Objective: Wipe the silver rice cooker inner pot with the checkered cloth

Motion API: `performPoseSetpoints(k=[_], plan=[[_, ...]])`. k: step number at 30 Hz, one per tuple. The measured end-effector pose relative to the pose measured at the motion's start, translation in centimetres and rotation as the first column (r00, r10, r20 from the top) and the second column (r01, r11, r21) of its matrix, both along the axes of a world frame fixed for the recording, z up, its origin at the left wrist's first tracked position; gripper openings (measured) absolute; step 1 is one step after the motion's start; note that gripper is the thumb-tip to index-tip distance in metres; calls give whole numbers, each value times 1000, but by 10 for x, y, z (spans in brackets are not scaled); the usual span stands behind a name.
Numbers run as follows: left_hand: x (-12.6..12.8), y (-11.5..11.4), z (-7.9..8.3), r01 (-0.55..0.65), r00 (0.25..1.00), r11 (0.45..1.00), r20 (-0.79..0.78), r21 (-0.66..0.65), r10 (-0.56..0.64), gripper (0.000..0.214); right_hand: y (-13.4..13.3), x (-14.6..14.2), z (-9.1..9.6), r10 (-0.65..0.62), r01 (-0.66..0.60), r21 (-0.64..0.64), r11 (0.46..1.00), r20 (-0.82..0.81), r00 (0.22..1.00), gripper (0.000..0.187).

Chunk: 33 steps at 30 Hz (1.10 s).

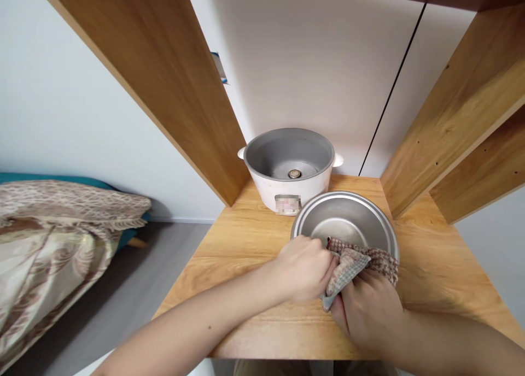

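Both hands grip one checked cloth [361, 264]: the left hand [305, 266] curled tight on its near edge, the right hand [369, 307] closed beneath it. The cloth drapes over the steel bowl's [348, 212] near rim, just beyond the knuckles. A cooker [289, 168] stands behind.

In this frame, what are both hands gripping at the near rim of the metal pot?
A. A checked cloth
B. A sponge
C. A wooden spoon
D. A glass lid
A: the left hand and right hand both clutch a checked cloth draped over the near rim of the metal pot, in front of the white cooker base.
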<state>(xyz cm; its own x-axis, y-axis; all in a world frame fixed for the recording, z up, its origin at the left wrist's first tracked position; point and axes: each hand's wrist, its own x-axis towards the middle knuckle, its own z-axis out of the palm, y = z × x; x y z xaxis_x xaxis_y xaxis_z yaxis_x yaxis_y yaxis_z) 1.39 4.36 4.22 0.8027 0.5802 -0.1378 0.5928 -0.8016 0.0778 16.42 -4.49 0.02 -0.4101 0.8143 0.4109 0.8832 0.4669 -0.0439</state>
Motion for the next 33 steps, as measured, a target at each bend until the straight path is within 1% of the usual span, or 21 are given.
performPoseSetpoints(k=[4,7,10,13,16,18,20,22,26,28,31,33], plan=[[-1,1,-1,13,999,1000,29,8,-14,57,4,9,8,69,-63,-118,991,43,997,14],[-1,1,-1,22,999,999,44,23,-23,57,7,16,11,97,-80,-205,975,79,992,17],[-1,0,-3,7,999,1000,38,31,-8,57,7,18,10,106,-77,-265,961,94,990,17],[0,-1,-5,-11,999,999,39,33,10,58,4,13,5,52,-32,-239,970,77,996,16],[0,-2,-6,-12,999,1000,45,23,11,57,0,4,0,-26,30,-124,992,32,999,13],[0,-2,-6,-8,999,1000,37,19,8,56,-2,0,-2,-44,44,-52,998,6,999,12],[-1,-2,-5,-6,1000,1000,26,18,6,57,-2,-2,-3,-38,38,-29,999,-7,999,13],[-1,-1,-3,-2,1000,1000,22,11,1,57,-1,0,0,-21,21,-60,998,4,1000,14],[-2,1,-2,7,999,1000,34,18,-7,56,3,10,8,65,-48,-196,979,81,995,15],[-3,1,-3,8,999,1000,45,21,-9,54,6,15,12,97,-68,-241,968,111,989,16],[-2,0,-3,1,999,1000,47,20,-2,53,8,18,14,122,-77,-290,954,140,983,17],[-1,-1,-4,-8,999,1000,47,20,7,54,7,16,12,110,-67,-286,956,136,985,17]])
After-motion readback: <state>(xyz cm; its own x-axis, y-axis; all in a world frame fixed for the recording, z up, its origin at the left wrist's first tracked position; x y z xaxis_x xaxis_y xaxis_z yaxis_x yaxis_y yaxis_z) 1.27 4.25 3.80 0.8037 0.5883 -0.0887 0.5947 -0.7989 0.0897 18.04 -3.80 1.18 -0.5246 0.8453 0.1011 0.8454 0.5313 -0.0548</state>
